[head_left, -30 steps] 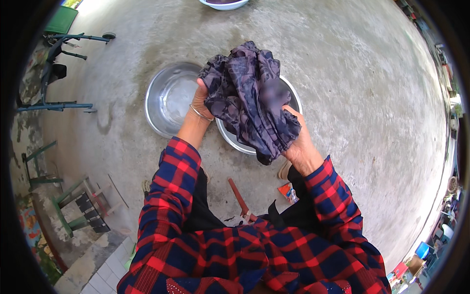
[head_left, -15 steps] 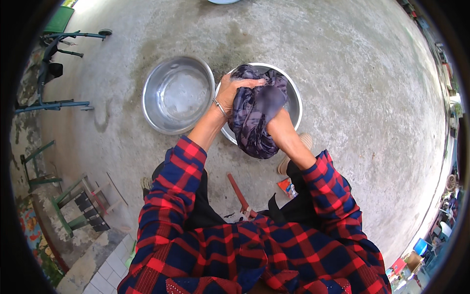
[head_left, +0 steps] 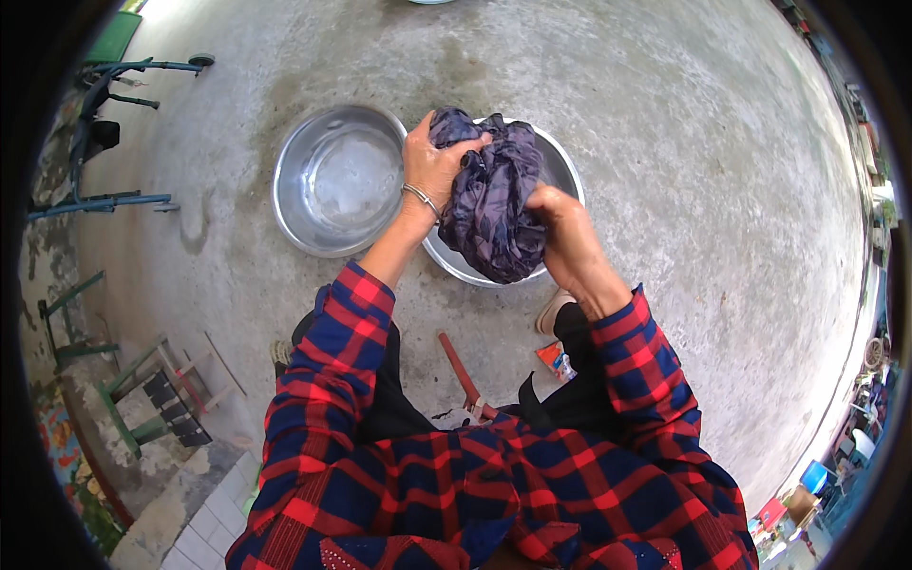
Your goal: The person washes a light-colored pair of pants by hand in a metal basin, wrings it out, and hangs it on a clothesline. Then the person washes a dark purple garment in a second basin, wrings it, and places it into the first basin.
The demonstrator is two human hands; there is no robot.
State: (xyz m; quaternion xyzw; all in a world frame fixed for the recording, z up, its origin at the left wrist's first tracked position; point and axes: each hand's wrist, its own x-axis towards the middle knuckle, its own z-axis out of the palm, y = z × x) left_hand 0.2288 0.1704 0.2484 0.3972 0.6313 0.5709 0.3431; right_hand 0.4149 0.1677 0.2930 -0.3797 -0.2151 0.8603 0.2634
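A bunched dark purple patterned cloth (head_left: 494, 204), perhaps a garment, hangs over the right metal basin (head_left: 562, 161) and hides much of its inside. My left hand (head_left: 435, 163) grips the cloth's upper left part, thumb stretched across it. At its right side my right hand (head_left: 568, 231) is closed on the cloth, with some fingers hidden behind the folds. A second, wider metal basin (head_left: 332, 176) stands just left of the first and holds no cloth.
Both basins rest on a concrete floor (head_left: 684, 190). Between my legs lies a red-brown stick-like piece (head_left: 461, 370); a small orange packet (head_left: 555, 361) is by my right foot. A blue metal frame (head_left: 104, 201) and a green-framed stool (head_left: 142, 404) stand left.
My right hand has come out from inside the cloth's folds to its right edge. The cloth has shifted slightly up and left, and my left hand has moved with it.
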